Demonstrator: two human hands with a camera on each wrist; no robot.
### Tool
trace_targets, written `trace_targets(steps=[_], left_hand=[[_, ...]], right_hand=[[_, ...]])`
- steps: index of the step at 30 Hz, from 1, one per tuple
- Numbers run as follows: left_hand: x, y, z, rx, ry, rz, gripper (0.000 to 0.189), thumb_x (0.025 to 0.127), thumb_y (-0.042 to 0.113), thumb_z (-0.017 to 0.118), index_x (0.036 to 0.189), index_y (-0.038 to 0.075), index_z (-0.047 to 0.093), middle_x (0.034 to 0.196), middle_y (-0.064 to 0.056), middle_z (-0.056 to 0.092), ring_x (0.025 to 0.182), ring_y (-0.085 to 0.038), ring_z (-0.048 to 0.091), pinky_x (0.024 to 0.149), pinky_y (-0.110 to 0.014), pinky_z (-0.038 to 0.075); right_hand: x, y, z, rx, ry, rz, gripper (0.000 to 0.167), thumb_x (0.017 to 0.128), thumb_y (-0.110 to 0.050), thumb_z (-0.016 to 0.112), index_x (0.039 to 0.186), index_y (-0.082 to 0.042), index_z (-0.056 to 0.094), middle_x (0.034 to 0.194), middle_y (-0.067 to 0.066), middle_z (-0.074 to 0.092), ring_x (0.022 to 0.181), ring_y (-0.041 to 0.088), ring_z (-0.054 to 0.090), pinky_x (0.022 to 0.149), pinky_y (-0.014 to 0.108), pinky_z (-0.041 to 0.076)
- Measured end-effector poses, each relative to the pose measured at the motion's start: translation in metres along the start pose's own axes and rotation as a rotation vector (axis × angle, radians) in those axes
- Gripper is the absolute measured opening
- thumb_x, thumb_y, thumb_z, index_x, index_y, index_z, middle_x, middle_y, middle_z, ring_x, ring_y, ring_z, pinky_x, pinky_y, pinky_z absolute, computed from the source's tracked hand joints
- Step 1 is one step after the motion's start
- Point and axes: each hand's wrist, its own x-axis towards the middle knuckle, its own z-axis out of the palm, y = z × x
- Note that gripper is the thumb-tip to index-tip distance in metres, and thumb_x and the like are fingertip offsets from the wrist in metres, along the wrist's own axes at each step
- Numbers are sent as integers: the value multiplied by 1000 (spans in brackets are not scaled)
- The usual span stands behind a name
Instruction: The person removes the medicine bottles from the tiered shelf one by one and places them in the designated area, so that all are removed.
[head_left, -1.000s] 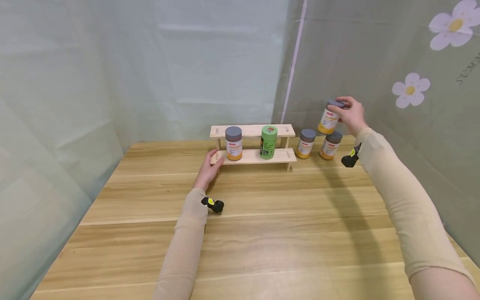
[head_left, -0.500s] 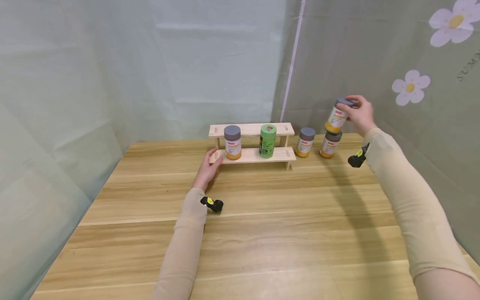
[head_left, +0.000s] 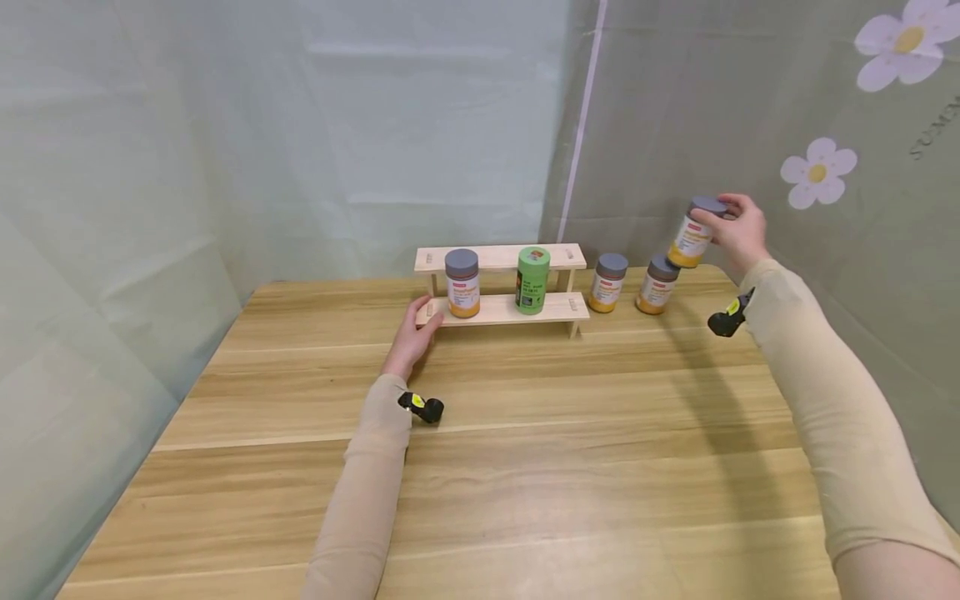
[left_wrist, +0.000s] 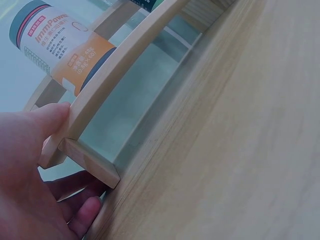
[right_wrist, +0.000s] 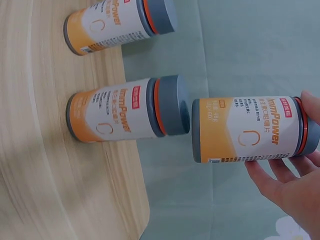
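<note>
My right hand point(head_left: 738, 231) grips a supplement bottle point(right_wrist: 245, 129) with a grey lid and a white and orange label near its lid. That bottle is in the air, tilted, above and to the right of a matching bottle point(head_left: 657, 286) standing on the table. Another like it point(head_left: 607, 283) stands left of that one, beside the rack. My left hand point(head_left: 411, 336) holds the left end of a two-step wooden rack point(head_left: 498, 310), thumb on the lower board point(left_wrist: 107, 70) and fingers by the leg. A grey-lidded bottle point(head_left: 462, 285) and a green bottle point(head_left: 532, 282) stand on the lower step.
The wood-grain table point(head_left: 525, 467) stretches in front of the rack. A pale curtain point(head_left: 420, 125) hangs close behind the table, and a grey curtain with flowers point(head_left: 862, 275) borders the right side. The upper board point(head_left: 498, 257) rises behind the two bottles.
My right hand has carried the held bottle rightward, from above the gap between the two table bottles to past the right one. My left hand keeps its hold on the rack.
</note>
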Motion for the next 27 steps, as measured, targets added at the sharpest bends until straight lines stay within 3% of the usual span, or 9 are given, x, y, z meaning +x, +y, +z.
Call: trace_targets(steps=[4, 9, 21, 24, 27], left_hand=[[-1, 0, 1, 1, -4, -4, 60, 99, 37, 51, 152, 25, 26, 162, -10, 21, 150, -31, 18, 123, -49, 13], [-1, -1, 0, 3, 1, -4, 60, 99, 37, 51, 152, 24, 26, 162, -10, 21, 150, -31, 18, 123, -49, 14], [0, -4, -1, -5, 10, 13, 60, 99, 35, 52, 152, 22, 26, 162, -11, 21, 150, -31, 18, 123, -48, 13], [-1, -4, 0, -12, 10, 13, 59, 99, 34, 52, 152, 21, 27, 162, -12, 22, 150, -30, 19, 123, -47, 14], [-2, -4, -1, -20, 12, 21, 59, 100, 32, 52, 152, 21, 27, 160, -13, 25, 149, -30, 22, 123, -46, 16]], right_hand=[[0, 4, -6, 6, 13, 13, 73, 88, -35, 68, 149, -14, 33, 152, 1, 40, 115, 5, 49, 82, 15, 47], [2, 9, -10, -34, 47, 10, 70, 90, -34, 66, 148, -14, 33, 159, 4, 31, 115, 5, 47, 70, 9, 44], [1, 34, -15, -105, 31, 69, 76, 90, -40, 63, 150, -11, 29, 160, 8, 28, 114, 5, 48, 66, 9, 47], [0, 39, -16, -108, 29, 80, 77, 90, -41, 63, 151, -11, 28, 161, 8, 26, 121, 9, 47, 72, 11, 48], [-1, 43, -16, -95, 23, 87, 78, 89, -44, 62, 152, -13, 26, 161, 6, 25, 131, 15, 43, 91, 23, 49]])
